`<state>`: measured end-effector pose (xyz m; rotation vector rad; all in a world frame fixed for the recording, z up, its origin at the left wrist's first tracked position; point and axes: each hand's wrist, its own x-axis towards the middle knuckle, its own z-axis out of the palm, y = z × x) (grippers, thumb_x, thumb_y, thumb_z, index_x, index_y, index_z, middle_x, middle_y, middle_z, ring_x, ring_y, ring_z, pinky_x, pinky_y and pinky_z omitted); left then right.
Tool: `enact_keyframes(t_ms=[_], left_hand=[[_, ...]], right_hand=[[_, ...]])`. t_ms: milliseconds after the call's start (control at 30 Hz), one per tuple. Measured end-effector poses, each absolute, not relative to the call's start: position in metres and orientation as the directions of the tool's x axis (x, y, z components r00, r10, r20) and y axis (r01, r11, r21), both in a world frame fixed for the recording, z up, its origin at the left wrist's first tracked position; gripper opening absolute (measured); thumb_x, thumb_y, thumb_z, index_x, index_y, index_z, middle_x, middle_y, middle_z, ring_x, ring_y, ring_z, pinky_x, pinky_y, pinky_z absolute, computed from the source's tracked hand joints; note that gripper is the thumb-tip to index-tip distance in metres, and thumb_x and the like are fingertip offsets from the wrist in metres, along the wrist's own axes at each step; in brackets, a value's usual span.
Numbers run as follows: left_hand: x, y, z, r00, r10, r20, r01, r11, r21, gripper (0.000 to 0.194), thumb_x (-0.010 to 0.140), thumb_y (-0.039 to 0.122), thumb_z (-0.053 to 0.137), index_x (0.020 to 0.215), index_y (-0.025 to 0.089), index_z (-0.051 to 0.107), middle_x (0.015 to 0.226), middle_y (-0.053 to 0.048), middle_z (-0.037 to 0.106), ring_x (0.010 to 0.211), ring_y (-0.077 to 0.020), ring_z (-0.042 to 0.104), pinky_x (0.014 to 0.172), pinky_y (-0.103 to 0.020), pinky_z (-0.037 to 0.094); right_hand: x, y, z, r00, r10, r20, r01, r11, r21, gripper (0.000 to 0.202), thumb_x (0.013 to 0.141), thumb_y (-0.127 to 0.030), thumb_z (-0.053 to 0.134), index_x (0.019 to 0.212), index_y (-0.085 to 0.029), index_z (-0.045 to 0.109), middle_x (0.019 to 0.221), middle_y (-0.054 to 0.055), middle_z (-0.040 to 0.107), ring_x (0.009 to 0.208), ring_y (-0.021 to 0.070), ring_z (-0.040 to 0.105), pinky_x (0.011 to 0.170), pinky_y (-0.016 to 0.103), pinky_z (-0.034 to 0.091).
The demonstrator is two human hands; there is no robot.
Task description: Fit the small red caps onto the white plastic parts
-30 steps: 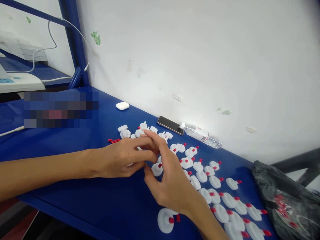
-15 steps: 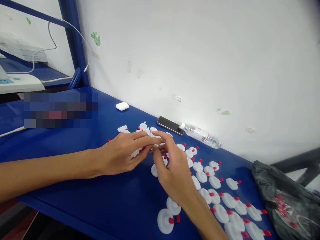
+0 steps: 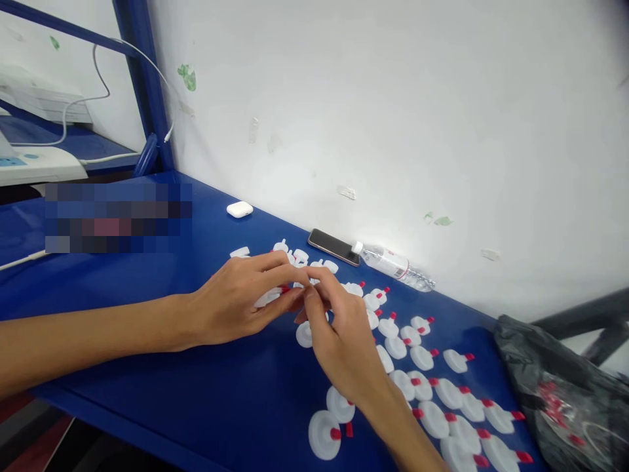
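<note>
My left hand [image 3: 248, 295] reaches in from the left, its thumb and fingertips drawn together. Against them press the bent fingertips of my right hand [image 3: 346, 337]. Whatever is pinched between the two hands is hidden by the fingers. White round plastic caps with red tips lie under and around the hands, such as one cap [image 3: 324, 435] in front of my right wrist and another cap [image 3: 456, 360] further right. Some white caps without visible red tips, including one [image 3: 281, 246], sit just beyond my left fingers.
Along the wall lie a phone [image 3: 334, 247], a clear plastic bottle [image 3: 393, 263] on its side and a white earbud case [image 3: 240, 210]. A dark plastic bag [image 3: 555, 387] with red pieces stands at the right. Everything rests on a blue table [image 3: 221, 400].
My fingertips have come closer together, with the right index finger and thumb more tightly closed. The caps on the table stay in place.
</note>
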<state>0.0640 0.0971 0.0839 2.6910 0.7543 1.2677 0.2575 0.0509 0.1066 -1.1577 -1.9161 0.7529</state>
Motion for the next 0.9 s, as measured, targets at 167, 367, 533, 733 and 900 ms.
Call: enact_keyframes(t_ms=[167,367,533,733,900], left_hand=[[0.066,0.095,0.086,0.502,0.448,0.739,0.408,-0.877,0.255,0.015,0.101,0.017,0.055,0.113,0.022,0.063,0.087,0.0,0.062,0.07,-0.01,0.056,0.061,-0.022,0.042],[0.066,0.09,0.092,0.471,0.5,0.727,0.386,-0.858,0.34,0.008,0.096,0.014,0.05,0.094,0.019,0.056,0.079,0.004,0.055,0.062,-0.0082,0.05,0.057,-0.023,0.039],[0.064,0.09,0.088,0.474,0.517,0.713,0.395,-0.848,0.353,0.005,0.097,0.018,0.05,0.096,0.02,0.054,0.077,0.005,0.052,0.059,-0.008,0.048,0.054,-0.023,0.037],[0.061,0.09,0.089,0.52,0.539,0.663,0.363,-0.842,0.399,0.018,0.092,0.026,0.053,0.109,0.019,0.051,0.086,0.003,0.049,0.061,-0.0093,0.046,0.054,-0.026,0.037],[0.06,0.088,0.092,0.592,0.418,0.69,0.264,-0.908,0.324,0.039,0.086,0.013,0.053,0.124,0.019,0.044,0.096,-0.003,0.054,0.077,-0.0153,0.051,0.061,-0.028,0.041]], right_hand=[[0.257,0.053,0.109,-0.308,0.921,0.239,0.331,0.339,-0.881,0.028,0.106,-0.024,0.043,0.117,-0.028,0.069,0.079,-0.003,0.069,0.071,0.0142,0.068,0.061,0.025,0.05],[0.254,0.052,0.108,-0.393,0.913,0.109,0.158,0.183,-0.97,0.024,0.106,-0.035,0.05,0.12,-0.025,0.068,0.092,-0.001,0.074,0.073,0.0133,0.073,0.066,0.026,0.053],[0.252,0.055,0.108,-0.379,0.923,0.063,0.026,0.079,-0.997,0.024,0.094,-0.042,0.071,0.1,-0.02,0.073,0.087,0.002,0.077,0.073,0.0155,0.074,0.072,0.029,0.056],[0.256,0.06,0.108,-0.316,0.949,0.011,-0.05,-0.005,-0.999,0.022,0.084,-0.04,0.083,0.09,-0.019,0.078,0.075,0.001,0.077,0.073,0.0153,0.073,0.07,0.027,0.055],[0.261,0.063,0.107,-0.356,0.934,-0.006,-0.131,-0.057,-0.99,0.019,0.086,-0.038,0.083,0.091,-0.02,0.08,0.082,0.001,0.078,0.072,0.0113,0.071,0.071,0.023,0.054]])
